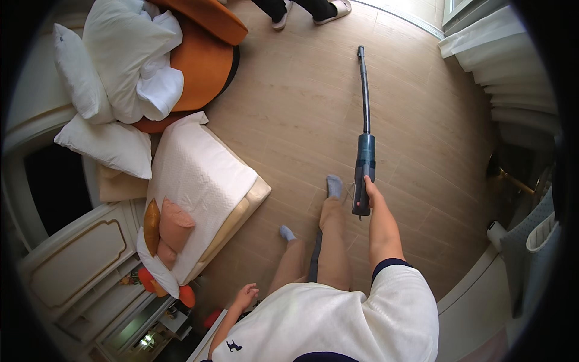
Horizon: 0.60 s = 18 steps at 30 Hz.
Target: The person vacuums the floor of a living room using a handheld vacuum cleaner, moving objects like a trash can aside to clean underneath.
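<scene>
My right hand [372, 192] grips the dark handle end of a stick vacuum cleaner [366, 149]. Its teal body leads into a slim black tube [365, 99] stretched out ahead of me across the wood-look floor [289, 113]. At the far end of the tube is a small dark nozzle [361, 52]. A thin cord hangs in a loop beside the handle. Low at my left side is my left hand [247, 295], its fingers loosely curled; it appears to hold nothing.
Left stands a bed or daybed [203, 163] with a white cover and cushions [176, 224]. Beyond it, an orange armchair [199, 68] carries white bedding [131, 50]. Another person's slippered feet [332, 11] are at the top. White curtains [502, 50] hang right, near a door track [402, 18].
</scene>
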Available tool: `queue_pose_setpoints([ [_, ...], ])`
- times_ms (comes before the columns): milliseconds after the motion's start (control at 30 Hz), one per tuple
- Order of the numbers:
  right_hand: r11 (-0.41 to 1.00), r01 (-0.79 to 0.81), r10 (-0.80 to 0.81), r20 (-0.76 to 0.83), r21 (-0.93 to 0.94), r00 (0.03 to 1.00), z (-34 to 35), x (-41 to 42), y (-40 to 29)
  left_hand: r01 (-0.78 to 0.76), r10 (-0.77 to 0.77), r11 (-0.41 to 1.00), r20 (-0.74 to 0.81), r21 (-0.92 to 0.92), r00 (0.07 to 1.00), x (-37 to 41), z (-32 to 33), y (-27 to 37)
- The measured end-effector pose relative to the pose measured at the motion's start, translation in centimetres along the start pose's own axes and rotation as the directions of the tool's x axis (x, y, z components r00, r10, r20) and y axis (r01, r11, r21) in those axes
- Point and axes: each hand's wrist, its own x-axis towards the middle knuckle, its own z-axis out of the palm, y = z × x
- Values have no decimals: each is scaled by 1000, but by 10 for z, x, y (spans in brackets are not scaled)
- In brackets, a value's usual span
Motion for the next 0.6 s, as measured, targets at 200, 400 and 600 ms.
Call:
queue_pose_setpoints([
  [200,998,36,-31,-117,47,993,12,59,13,163,-163,986,19,-16,986,-19,7,8],
  [400,985,49,-73,-141,-164,987,12,158,42,268,-269,963,35,19,963,-32,13,15],
  [600,920,143,-226,-197,-365,954,30,235,14,346,-342,929,57,-127,938,-16,3,-29],
])
